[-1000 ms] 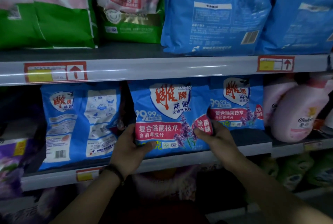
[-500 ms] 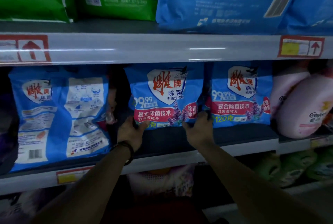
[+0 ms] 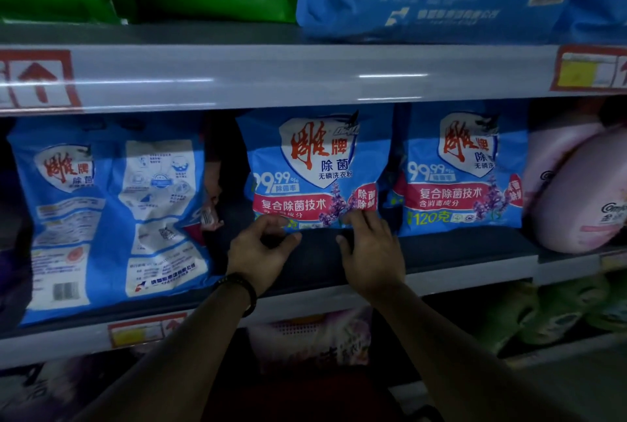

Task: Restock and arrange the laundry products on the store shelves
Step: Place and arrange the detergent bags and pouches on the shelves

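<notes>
Plainly, the blue detergent powder bag (image 3: 315,167) stands upright toward the back of the middle shelf (image 3: 458,245). It is just beside a matching bag (image 3: 461,170) on its right and apart from the larger back-facing bag (image 3: 108,211) on its left. The right hand (image 3: 371,252) rests relaxed fingers on the bag's lower right corner, gripping nothing. The left hand (image 3: 261,248) is curled at the bottom edge; whether it pinches the film I cannot tell. The pouch looks like soft, light, slick plastic over loose powder, so it will likely slump and slide. Holding both lower corners, or pressing flat palms on its sides, should keep it steady and facing front.
</notes>
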Demonstrator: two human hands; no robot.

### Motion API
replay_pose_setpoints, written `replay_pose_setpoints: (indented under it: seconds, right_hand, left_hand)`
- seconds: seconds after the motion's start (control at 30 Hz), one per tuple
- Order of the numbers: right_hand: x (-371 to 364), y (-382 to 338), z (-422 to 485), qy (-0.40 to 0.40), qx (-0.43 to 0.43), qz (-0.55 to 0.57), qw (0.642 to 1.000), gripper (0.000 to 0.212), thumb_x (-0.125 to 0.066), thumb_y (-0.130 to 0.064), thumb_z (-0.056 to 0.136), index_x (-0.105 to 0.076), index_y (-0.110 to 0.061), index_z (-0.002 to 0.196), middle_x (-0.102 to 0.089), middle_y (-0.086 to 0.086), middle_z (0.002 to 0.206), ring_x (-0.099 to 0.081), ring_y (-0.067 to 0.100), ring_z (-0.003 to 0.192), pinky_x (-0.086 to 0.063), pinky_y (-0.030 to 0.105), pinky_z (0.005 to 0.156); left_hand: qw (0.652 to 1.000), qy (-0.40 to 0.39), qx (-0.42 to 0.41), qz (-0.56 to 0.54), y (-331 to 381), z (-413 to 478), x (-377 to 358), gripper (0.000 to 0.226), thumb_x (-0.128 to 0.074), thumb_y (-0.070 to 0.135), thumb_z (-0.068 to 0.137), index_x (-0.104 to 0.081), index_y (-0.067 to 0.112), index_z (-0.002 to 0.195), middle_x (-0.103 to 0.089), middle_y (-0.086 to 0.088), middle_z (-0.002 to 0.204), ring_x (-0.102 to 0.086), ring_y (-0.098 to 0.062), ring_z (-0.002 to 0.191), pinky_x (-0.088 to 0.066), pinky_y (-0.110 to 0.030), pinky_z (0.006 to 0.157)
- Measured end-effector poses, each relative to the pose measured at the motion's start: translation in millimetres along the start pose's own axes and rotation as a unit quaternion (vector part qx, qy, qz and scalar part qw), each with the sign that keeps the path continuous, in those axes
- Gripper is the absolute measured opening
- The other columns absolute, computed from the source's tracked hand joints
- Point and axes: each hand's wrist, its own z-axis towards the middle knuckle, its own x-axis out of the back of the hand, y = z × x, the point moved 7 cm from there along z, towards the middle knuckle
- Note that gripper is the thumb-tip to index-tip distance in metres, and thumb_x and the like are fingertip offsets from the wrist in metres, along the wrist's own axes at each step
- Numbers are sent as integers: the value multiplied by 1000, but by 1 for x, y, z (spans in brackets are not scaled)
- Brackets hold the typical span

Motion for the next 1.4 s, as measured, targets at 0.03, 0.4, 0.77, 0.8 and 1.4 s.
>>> replay_pose_setpoints:
  seconds: [0.03,0.4,0.77,0.8,1.4]
  right_hand:
    - [-1,1,1,-10,-5,7,1000,31,-61,-36,96,-52,-30,125,-53,0,129,-54,28,117,-51,48,94]
    - [-6,-1,1,-80,-31,-18,996,48,-62,-39,97,-43,-28,139,-50,0,139,-51,27,130,-41,52,111]
    - [-4,-119,-59,-19,-48,144,988,23,-71,-24,86,-65,-20,108,-63,4,113,-58,30,114,-46,49,97]
    - [-9,-134,-65,-33,-38,152,987,24,-71,-27,88,-65,-20,111,-63,4,115,-57,29,115,-46,49,99]
    - [-89,-231,-33,-249,-220,300,894,111,-83,-89,35,-63,-36,130,-73,-10,126,-69,22,118,-49,52,109]
  left_hand:
    - [1000,-10,3,1,-2,1,-1,39,-80,62,67,-70,43,100,-77,16,91,-72,-4,98,-57,-37,98]
    - [979,-189,79,14,12,11,4,31,-82,26,84,-65,25,110,-71,1,108,-66,-25,119,-51,-34,102]
    - [884,64,-218,409,32,-95,153,42,-69,41,80,-62,23,117,-55,-7,116,-53,-35,104,-48,-48,87]
    - [883,90,-181,423,21,-101,170,54,-68,46,79,-60,20,125,-52,-11,124,-51,-38,108,-48,-51,89]
    - [967,-3,-99,237,-41,-129,222,109,-50,76,70,-26,27,164,-9,9,174,-10,-12,159,-23,-55,128]
